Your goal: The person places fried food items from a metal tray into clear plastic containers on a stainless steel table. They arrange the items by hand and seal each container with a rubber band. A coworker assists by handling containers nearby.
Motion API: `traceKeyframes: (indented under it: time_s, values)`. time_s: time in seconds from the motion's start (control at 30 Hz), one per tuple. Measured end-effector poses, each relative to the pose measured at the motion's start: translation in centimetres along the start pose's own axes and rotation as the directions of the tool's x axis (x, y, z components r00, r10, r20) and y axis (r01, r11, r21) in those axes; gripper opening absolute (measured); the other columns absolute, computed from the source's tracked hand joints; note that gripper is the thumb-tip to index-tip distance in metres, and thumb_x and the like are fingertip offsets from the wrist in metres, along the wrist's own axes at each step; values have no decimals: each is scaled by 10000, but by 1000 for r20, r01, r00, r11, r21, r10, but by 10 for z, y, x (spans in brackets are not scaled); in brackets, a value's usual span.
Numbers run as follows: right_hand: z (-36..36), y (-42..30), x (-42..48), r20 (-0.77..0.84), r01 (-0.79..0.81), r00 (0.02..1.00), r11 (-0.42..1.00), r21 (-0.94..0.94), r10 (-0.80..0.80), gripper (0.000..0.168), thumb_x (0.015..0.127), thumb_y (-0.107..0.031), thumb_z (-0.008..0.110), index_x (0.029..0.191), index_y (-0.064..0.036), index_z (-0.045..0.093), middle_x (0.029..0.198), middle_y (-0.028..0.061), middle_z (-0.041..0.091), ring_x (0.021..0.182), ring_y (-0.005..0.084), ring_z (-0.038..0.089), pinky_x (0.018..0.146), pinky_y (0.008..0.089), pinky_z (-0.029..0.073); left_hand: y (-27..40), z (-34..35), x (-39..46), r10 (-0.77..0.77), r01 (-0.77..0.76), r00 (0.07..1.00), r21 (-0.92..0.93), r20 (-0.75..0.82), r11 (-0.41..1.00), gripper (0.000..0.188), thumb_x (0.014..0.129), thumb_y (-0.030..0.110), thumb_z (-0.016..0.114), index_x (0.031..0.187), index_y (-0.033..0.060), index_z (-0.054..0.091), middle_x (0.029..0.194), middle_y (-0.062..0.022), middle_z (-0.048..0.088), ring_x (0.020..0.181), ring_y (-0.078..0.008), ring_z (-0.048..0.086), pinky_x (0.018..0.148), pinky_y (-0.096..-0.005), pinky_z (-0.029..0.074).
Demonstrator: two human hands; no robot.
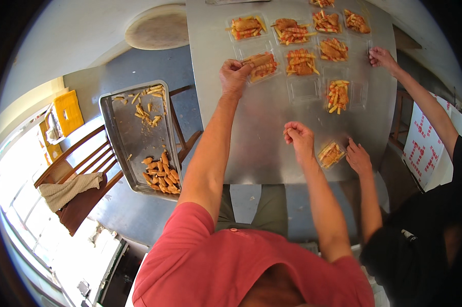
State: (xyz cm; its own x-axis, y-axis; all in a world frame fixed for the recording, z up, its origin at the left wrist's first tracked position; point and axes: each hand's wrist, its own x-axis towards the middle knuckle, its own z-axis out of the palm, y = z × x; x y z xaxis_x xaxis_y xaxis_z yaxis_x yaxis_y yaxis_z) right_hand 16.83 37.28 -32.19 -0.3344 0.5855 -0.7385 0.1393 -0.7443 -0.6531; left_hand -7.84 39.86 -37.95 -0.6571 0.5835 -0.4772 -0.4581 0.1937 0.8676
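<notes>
My left hand (234, 78) reaches over the steel table, thumb and fingers pinched at the near end of a fried battered piece (259, 60). That piece lies on sauced French fries (264, 71) in a clear plastic container. My right hand (302, 140) hovers above the near part of the table, fingers curled together, with nothing clearly visible in them. Beyond it stands an empty clear container (304, 90). To its right sits a small filled container (331, 154), beside a co-worker's hand (358, 158).
Several filled containers cover the far table (250, 122), one with unsauced fries (337, 96). The co-worker's other hand (382, 59) is at the right edge. On my left, a metal tray (119, 130) holds fries and battered pieces, by a wooden chair (77, 207) with a cloth (69, 190).
</notes>
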Motion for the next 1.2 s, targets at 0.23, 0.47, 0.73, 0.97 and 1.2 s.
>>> traceKeyframes:
  time_s: [0.23, 0.47, 0.73, 0.97, 1.2]
  values:
    - [20, -32, 14, -31, 200, 980, 977, 76, -198, 205, 814, -168, 631, 912, 11, 606, 727, 21, 583, 641, 77, 521, 601, 204, 422, 43, -23, -65, -291, 344, 921, -190, 260, 920, 497, 685, -28, 704, 1109, 52, 456, 945, -41, 563, 807, -142, 568, 642, -283, 482]
    - [47, -66, -40, 83, 204, 974, 973, 108, -213, 279, 767, -182, 696, 944, 23, 629, 792, 12, 611, 698, 60, 535, 625, 192, 429, 88, -44, -152, -396, 464, 784, -27, 478, 886, 522, 708, 32, 703, 1174, -41, 477, 1031, -94, 569, 963, -199, 561, 794, -326, 497]
    - [73, -83, -126, 194, 293, 946, 943, -160, -261, 274, 764, -169, 701, 933, 34, 629, 783, 6, 616, 680, 45, 528, 590, 183, 435, 148, -74, -198, -589, 539, 508, 302, 628, 786, 491, 740, 244, 711, 1111, -9, 513, 1005, -80, 578, 918, -163, 560, 772, -310, 471]
    - [90, -88, -181, 209, 214, 951, 973, 86, -227, 214, 819, -138, 630, 941, 36, 614, 800, 39, 610, 681, 75, 544, 604, 206, 445, 190, -96, -245, -547, 418, 482, 369, 685, 830, 424, 768, 221, 684, 1096, 1, 530, 957, -54, 607, 864, -129, 582, 771, -274, 472]
    - [88, -99, -219, 256, 169, 909, 852, 495, -329, 146, 852, -40, 533, 957, 42, 593, 803, 71, 597, 642, 104, 542, 568, 229, 442, 237, -131, -262, -426, 461, 466, 199, 775, 865, 425, 767, 166, 687, 1114, -15, 523, 1001, -71, 602, 876, -147, 595, 785, -296, 489]
